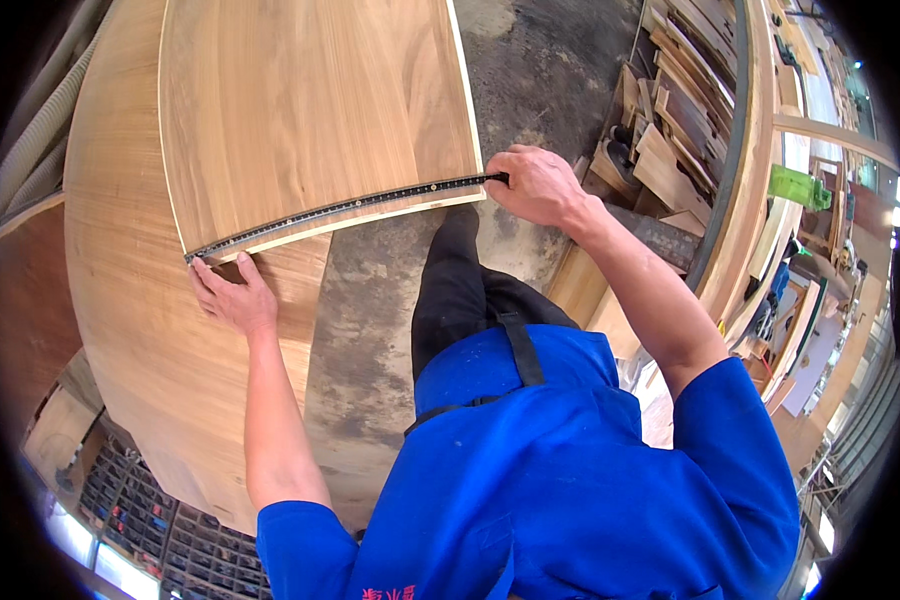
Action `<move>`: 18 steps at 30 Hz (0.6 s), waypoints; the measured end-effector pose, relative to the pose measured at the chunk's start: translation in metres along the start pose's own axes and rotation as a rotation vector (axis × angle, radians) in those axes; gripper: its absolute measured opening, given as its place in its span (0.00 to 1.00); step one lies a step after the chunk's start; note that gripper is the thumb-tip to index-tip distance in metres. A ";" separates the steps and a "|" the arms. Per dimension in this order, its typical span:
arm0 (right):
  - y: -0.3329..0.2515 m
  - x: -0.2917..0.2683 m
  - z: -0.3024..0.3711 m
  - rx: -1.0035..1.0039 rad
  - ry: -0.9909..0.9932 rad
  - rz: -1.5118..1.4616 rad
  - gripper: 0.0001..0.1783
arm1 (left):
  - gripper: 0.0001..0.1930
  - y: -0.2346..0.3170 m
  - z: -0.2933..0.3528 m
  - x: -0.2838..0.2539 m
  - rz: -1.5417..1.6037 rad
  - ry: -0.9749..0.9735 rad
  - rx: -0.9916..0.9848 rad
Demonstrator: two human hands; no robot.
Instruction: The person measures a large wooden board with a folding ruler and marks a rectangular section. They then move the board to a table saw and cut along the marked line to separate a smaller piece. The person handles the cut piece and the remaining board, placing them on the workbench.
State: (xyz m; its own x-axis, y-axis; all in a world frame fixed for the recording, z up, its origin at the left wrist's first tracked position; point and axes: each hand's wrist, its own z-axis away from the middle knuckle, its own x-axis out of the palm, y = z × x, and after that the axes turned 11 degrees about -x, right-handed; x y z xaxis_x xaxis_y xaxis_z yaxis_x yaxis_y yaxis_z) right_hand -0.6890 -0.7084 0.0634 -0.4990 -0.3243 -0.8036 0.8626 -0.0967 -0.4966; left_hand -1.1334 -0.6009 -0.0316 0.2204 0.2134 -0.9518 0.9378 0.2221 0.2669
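Observation:
A black measuring tape [350, 207] with light markings stretches across a wooden panel [315, 90], just in from its near edge. At the panel's near left corner, my left hand [235, 297] holds the tape's end with its fingertips, the thumb resting apart against the panel's edge. My right hand [538, 187] is closed round the tape's other end at the near right corner; a short black piece shows by its fingers, and the rest is hidden in the hand. Pale strips run along the panel's sides.
Beneath the panel lies a larger wooden sheet [120, 260], extending to the left. Grey concrete floor [360, 330] shows in front of me. Wood offcuts [670, 150] are piled at the right, beside a long timber beam [745, 190]. Ribbed hoses [45, 140] run along the far left.

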 end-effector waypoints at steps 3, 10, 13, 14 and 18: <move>0.000 0.003 0.001 -0.005 0.041 0.001 0.14 | 0.43 0.005 0.002 -0.003 0.000 -0.011 -0.014; 0.001 0.004 0.000 0.004 0.060 0.021 0.14 | 0.42 0.009 0.001 -0.005 -0.013 -0.008 -0.018; 0.004 0.008 -0.001 -0.013 0.074 0.039 0.14 | 0.42 0.006 0.001 -0.003 -0.014 0.005 -0.006; 0.005 0.007 -0.002 -0.017 0.075 0.040 0.14 | 0.42 0.005 0.001 -0.003 -0.018 0.005 -0.015; 0.005 0.008 -0.003 -0.019 0.082 0.042 0.14 | 0.43 0.007 0.002 -0.004 -0.031 -0.005 -0.030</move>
State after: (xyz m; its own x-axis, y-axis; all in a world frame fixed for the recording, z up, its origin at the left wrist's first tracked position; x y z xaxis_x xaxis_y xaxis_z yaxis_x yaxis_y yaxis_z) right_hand -0.6891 -0.7091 0.0537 -0.4682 -0.2498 -0.8476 0.8815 -0.0664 -0.4674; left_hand -1.1269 -0.6017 -0.0257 0.1928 0.2017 -0.9603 0.9358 0.2565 0.2418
